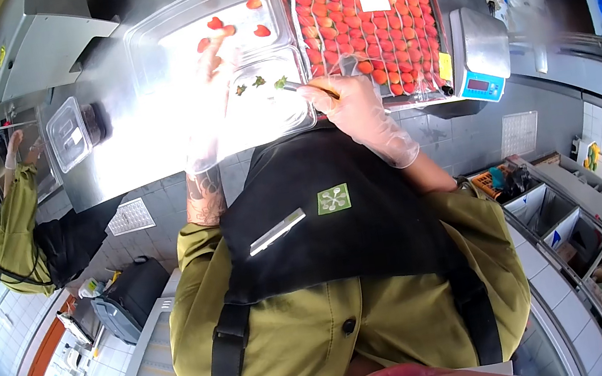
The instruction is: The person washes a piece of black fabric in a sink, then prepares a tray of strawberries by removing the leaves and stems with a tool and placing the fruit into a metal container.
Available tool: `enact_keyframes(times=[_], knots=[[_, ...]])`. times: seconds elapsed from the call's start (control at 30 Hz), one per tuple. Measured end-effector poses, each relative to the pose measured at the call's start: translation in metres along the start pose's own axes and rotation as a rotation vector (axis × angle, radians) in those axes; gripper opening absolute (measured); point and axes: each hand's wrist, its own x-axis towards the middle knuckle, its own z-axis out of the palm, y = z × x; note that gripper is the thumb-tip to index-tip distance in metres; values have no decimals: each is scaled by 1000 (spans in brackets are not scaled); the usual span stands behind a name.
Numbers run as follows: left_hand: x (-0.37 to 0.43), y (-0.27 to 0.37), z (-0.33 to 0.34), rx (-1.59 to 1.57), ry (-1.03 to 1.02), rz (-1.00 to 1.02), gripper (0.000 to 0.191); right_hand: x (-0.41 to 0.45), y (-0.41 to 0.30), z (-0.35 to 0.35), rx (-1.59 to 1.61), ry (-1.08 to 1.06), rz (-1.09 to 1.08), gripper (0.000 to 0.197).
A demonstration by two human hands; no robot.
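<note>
My left hand (214, 72), in a clear plastic glove and washed out by glare, reaches over the large clear plastic container (137, 28). Its fingertips are at a cut strawberry (226, 30); other cut strawberries (262, 31) lie nearby in that container. My gloved right hand (338, 95) is closed on the handle of a small knife (291, 85), whose blade meets a green strawberry top (280, 82). Below the blade is a smaller clear container (299, 118), where more green tops (259, 81) lie. Rows of whole strawberries (364, 27) fill a shallow crate to the right.
A digital scale (482, 53) stands right of the crate. A lidded clear container (68, 135) sits at the left on the steel table (122, 162). Another person (15, 230) in an olive shirt is at the far left. Bins (565, 236) stand behind at right.
</note>
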Motion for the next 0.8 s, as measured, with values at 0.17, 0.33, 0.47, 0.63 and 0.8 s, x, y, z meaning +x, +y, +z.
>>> enact_keyframes(times=[0.17,0.33,0.47,0.63,0.8], knots=[[-24,-32,19,-33,-347,48,26,-5,8,-5,-200,-128,15,34],[-29,-53,18,-78,-270,-39,15,-17,39,-19,13,-197,402,37],[-28,-67,3,223,-189,-82,19,-13,46,-45,-148,-34,400,33],[-28,-60,5,344,-185,-14,23,-1,75,-33,-477,-92,283,30],[-26,-58,11,356,-175,88,25,1,90,-18,-650,-121,358,32]])
